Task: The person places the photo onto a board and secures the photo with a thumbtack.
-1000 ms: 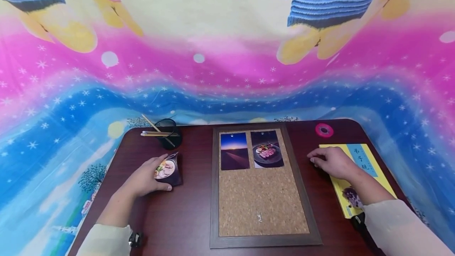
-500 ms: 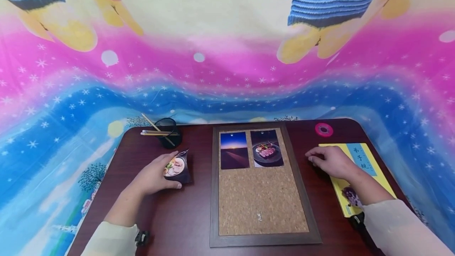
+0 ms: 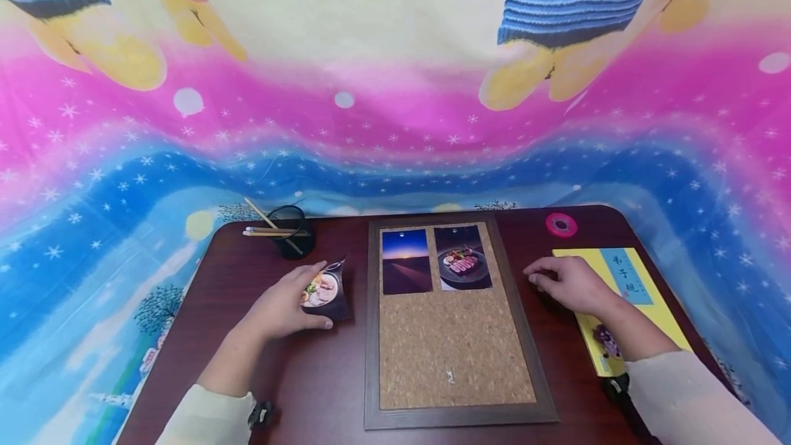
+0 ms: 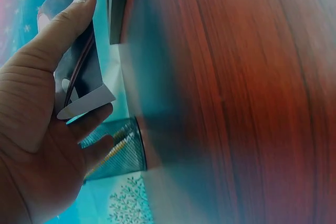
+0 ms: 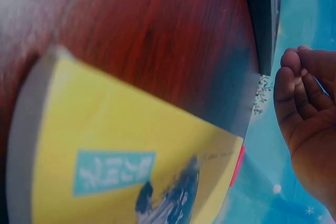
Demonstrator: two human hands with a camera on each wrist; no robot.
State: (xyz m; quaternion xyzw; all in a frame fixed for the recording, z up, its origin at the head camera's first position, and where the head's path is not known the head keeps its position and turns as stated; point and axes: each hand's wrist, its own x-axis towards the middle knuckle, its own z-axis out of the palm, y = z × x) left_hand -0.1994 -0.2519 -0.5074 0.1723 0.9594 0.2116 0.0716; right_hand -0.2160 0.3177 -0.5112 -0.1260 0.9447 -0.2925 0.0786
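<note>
My left hand holds a photo card of a bowl of food between thumb and fingers, above the table left of the corkboard. In the left wrist view the thumb presses on the card's dark face, and its edge curls. My right hand hovers beside the yellow book, fingers loosely bent and thumb near the fingertips; I see nothing in it. Side by side at the board's top hang a sunset photo and a photo of a meat dish, with small pins at their upper edges.
A black mesh pencil cup with several pencils stands at the back left. A pink tape roll lies at the back right. Small clear pieces sit low on the corkboard. A patterned cloth surrounds the table.
My left hand has moved right with the photo card, closer to the corkboard. My right hand stays almost still, shifting only slightly left in the head view.
</note>
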